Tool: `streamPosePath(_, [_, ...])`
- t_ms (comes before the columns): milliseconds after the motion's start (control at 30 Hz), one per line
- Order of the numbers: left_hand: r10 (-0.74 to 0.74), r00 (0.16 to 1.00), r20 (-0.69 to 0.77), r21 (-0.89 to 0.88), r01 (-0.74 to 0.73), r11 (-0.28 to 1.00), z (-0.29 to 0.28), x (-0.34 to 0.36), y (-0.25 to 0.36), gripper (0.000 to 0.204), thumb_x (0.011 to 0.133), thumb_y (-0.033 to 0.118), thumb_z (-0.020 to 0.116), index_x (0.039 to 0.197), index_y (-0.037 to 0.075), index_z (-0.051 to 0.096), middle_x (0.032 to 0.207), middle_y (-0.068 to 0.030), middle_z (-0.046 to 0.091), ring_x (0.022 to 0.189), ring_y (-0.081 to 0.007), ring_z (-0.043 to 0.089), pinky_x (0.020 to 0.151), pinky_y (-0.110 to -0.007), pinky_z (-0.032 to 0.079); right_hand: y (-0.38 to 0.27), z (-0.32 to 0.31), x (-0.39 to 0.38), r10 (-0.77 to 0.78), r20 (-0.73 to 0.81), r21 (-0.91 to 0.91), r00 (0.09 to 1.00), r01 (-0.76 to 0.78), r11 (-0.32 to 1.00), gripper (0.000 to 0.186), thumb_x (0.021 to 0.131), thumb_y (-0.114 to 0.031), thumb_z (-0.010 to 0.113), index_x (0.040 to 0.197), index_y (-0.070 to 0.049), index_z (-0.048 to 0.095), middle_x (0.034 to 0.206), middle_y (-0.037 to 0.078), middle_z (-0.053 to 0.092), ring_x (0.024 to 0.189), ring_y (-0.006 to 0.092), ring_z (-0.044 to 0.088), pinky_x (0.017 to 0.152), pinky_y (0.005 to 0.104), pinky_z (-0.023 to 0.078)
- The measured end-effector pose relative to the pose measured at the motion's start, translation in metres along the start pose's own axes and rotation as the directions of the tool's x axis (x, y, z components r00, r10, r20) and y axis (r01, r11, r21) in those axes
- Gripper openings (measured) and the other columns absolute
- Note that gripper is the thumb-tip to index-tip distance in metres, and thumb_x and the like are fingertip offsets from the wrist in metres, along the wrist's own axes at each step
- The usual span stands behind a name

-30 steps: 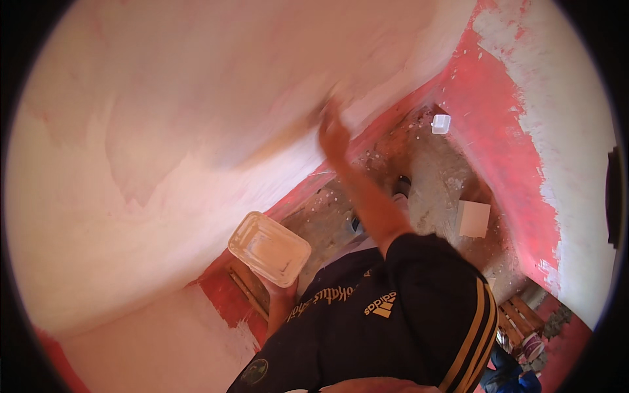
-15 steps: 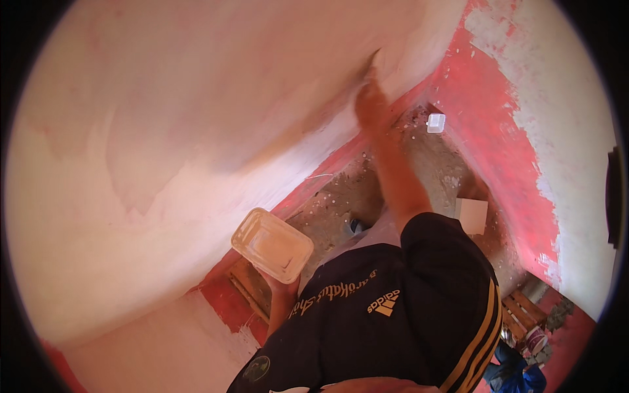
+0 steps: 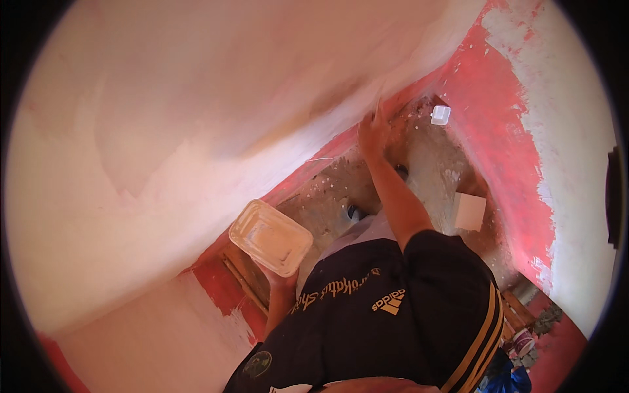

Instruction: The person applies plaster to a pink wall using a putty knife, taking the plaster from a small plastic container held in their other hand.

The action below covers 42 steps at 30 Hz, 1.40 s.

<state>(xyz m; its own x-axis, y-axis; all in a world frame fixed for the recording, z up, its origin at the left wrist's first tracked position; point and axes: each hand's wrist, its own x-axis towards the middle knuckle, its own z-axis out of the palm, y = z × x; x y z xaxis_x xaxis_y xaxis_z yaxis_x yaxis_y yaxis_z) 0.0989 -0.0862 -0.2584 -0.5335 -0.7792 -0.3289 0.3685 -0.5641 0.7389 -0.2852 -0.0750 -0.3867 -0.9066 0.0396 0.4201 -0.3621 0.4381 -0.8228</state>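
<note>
My left hand [image 3: 280, 280] supports a pale rectangular plastic tub [image 3: 272, 239] from underneath, close to my chest. Whitish residue coats the inside of the tub. My arm reaches forward to the foot of the large wall [image 3: 196, 118], whose surface is covered in a pale, patchy coat. There my right hand [image 3: 373, 136] is closed around a thin tool [image 3: 378, 103], seen nearly edge-on and blurred, so its exact kind does not show. Its tip is near the wall's lower edge, beside the red strip; contact with the wall cannot be made out.
A red wall [image 3: 485, 111], partly coated white, rises on the right. On the spattered floor [image 3: 327, 183] lie a small white container [image 3: 441, 115] and a pale square piece [image 3: 470, 211]. Wooden slats [image 3: 517, 314] and a blue bag [image 3: 508, 376] are at the lower right.
My right hand has come down and back from the wall's surface toward its lower edge, with the tool in it. My left hand and the tub have barely moved.
</note>
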Motion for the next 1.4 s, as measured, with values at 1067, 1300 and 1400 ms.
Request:
streamPosePath(1067, [0.131,0.991,0.021,-0.181,-0.125,0.976,0.012,-0.023,-0.009,0.068,0.099,0.065,0.042,0.150,0.020,0.037,0.147,-0.0001,0.048,0.133,-0.0234,0.049,0.110,-0.045,0.043,0.142,0.023,-0.122,0.431,0.491,0.652,0.757,-0.647,0.396,0.007,0.094,-0.003,0.053,0.092,-0.008,0.058,0.082,0.002,0.057,0.069,0.0138,0.056,0.056,0.0279,0.047])
streamPosePath(1300, [0.110,0.988,0.108,-0.308,-0.072,0.949,0.051,-0.015,-0.026,0.062,0.101,0.060,0.042,0.147,0.018,0.041,0.141,-0.0014,0.053,0.129,-0.0228,0.053,0.107,-0.044,0.047,0.051,-0.076,0.017,0.335,0.423,0.592,0.842,-0.537,0.601,0.017,0.094,-0.004,0.051,0.109,-0.011,0.057,0.090,0.000,0.056,0.077,0.0125,0.057,0.056,0.0265,0.047])
streamPosePath(1400, [0.117,0.978,0.172,-0.317,-0.058,0.947,0.080,-0.005,-0.042,0.062,0.102,0.058,0.042,0.147,0.016,0.041,0.140,-0.0024,0.054,0.126,-0.0234,0.055,0.105,-0.044,0.049,0.076,-0.113,0.026,0.188,0.575,0.661,0.796,-0.588,0.467,0.033,0.097,-0.008,0.051,0.130,-0.015,0.053,0.096,0.000,0.058,0.080,0.0133,0.060,0.059,0.0282,0.051])
